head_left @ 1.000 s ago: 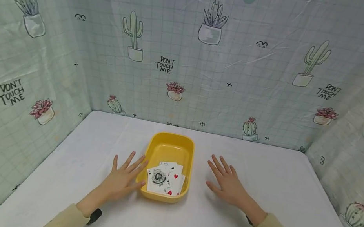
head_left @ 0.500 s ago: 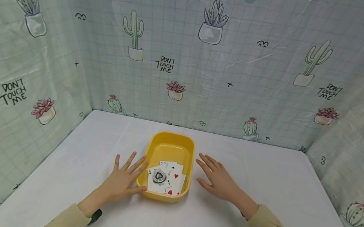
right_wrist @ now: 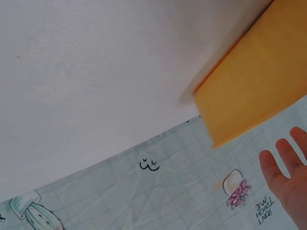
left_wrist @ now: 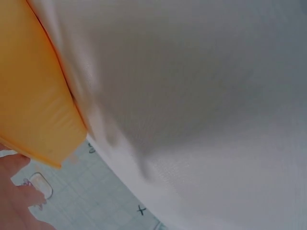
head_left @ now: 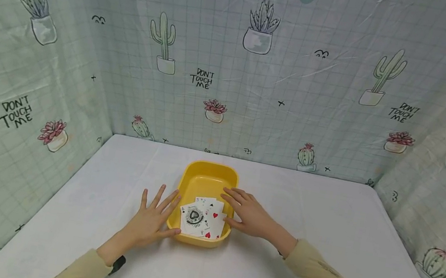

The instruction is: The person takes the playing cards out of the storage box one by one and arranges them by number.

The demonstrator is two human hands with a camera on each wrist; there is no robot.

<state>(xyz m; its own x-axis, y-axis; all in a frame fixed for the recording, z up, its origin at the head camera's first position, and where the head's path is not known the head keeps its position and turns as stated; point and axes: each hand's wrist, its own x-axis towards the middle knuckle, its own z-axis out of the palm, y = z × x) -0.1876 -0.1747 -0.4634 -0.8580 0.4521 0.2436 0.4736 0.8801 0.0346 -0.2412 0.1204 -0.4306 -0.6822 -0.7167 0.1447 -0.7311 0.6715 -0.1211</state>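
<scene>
The scene is enclosed on three sides by a pale green sheet [head_left: 224, 22], creased and faintly shiny, on which a grid, potted cacti, succulents and the words "DON'T TOUCH ME" are printed. Within it a white surface [head_left: 308, 211] is spread, its fine texture shown close up in the wrist views. From the near side, two tan sleeves [head_left: 316, 265] are extended over it. A yellow tray [head_left: 204, 182] is set just short of the far edge of the surface, nearer the far left corner than the far right, and is flanked by the hands. It is formed as a long rounded rectangle with smooth, glossy walls, its length pointed toward the far edge. The left hand [head_left: 148, 224] is placed at its left rim, released, with fingers straight and spread and the thumb laid at the near left corner of the tray. The right hand [head_left: 248, 213] is held at the right rim, also released, its extended fingers reached over the interior; whether the rim is touched cannot be told. In the near half of the tray, between the hands, flat white playing cards [head_left: 199, 220] are overlapped face up, marked with an ornate black spade and red hearts.
</scene>
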